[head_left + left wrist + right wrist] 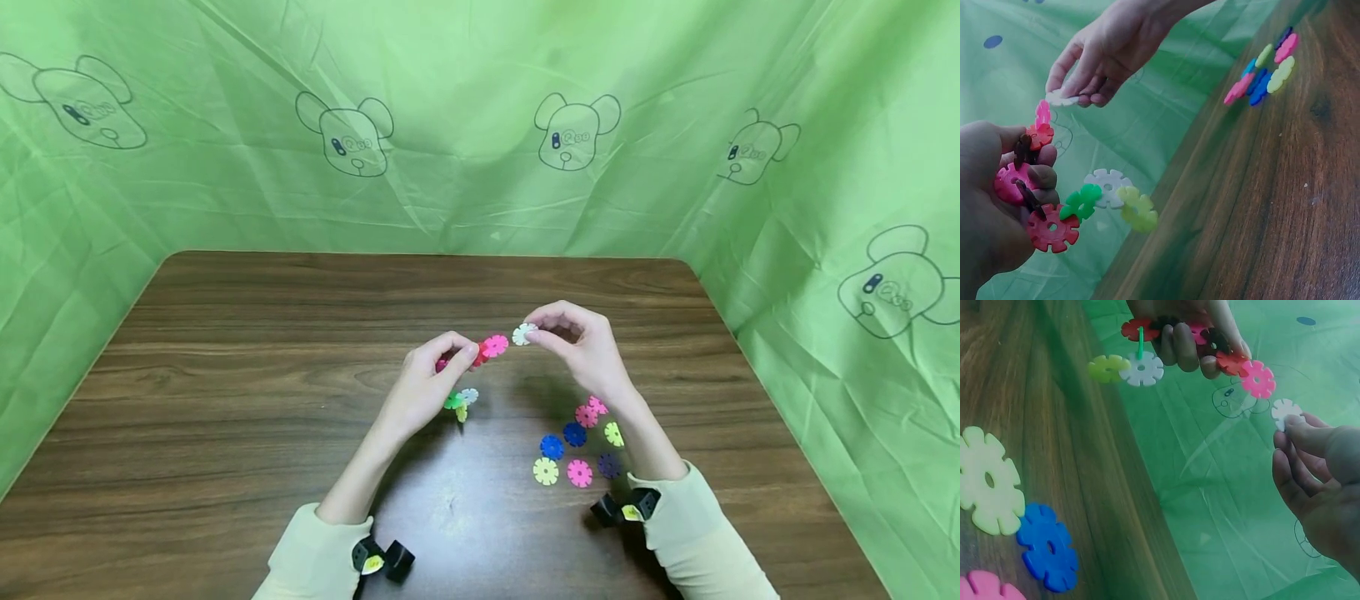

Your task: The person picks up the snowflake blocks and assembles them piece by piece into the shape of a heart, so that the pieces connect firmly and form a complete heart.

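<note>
My left hand [427,379] grips a chain of interlocked notched plastic discs. One end of the chain, a pink disc [496,346] joined to a red disc [1040,136], sticks out past the fingertips. From the other end hang a red disc [1052,228], a green disc [1081,202], a white disc [1108,187] and a yellow disc [1139,209]. Dark brown discs show between the fingers in the left wrist view. My right hand [588,346] pinches a loose white disc [1286,414] between thumb and fingers, just apart from the chain's pink end.
Loose discs lie on the wooden table [225,400] below the right forearm: a yellow disc [546,471], a pink disc [580,473], a blue disc [552,447] and several more. A green cloth [465,208] printed with bear outlines hangs behind the table.
</note>
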A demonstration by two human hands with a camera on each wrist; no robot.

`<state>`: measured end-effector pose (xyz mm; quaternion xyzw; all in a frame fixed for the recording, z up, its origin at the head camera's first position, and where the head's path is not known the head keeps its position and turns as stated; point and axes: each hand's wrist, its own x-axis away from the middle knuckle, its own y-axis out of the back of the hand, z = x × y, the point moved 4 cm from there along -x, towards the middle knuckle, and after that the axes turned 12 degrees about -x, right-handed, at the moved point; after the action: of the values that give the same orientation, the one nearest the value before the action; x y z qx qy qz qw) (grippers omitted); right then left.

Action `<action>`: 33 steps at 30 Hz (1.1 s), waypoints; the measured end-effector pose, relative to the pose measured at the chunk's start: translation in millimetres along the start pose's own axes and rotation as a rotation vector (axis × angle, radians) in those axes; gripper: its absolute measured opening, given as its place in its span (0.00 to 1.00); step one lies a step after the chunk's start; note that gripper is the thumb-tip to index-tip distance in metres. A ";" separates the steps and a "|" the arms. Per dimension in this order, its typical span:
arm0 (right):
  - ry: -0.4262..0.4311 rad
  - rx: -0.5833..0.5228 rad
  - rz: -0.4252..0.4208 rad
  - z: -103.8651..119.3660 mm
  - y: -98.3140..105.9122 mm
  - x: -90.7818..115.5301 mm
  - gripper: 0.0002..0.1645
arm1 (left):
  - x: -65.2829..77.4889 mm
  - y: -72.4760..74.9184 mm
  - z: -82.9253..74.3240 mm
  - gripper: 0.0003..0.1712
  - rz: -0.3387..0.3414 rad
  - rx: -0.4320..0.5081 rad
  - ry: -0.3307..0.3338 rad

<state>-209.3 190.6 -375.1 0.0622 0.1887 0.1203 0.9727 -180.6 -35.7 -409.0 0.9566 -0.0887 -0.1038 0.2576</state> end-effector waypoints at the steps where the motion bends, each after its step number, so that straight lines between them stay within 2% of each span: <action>1: 0.006 -0.005 -0.003 0.6 -0.9 0.0 0.07 | 0.2 0.0 -0.3 0.10 -0.005 -0.008 -0.007; 9: 0.018 -0.008 -0.006 -3.1 -4.2 0.4 0.07 | -0.2 -1.5 -2.2 0.09 -0.031 -0.056 -0.044; 17: 0.015 -0.038 -0.022 -5.3 -7.6 1.4 0.08 | -1.1 -3.6 -0.6 0.10 -0.023 -0.069 -0.059; 27: -0.022 -0.117 -0.057 -11.1 -15.2 2.9 0.07 | -0.5 -4.8 -0.3 0.11 -0.028 -0.028 -0.082; 33: -0.049 -0.112 -0.075 -16.5 -16.3 3.4 0.08 | 0.3 -5.2 1.7 0.11 -0.003 0.014 -0.039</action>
<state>-209.1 177.0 -394.2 0.0035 0.1600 0.0924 0.9828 -180.2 -32.1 -413.2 0.9563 -0.0932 -0.1221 0.2488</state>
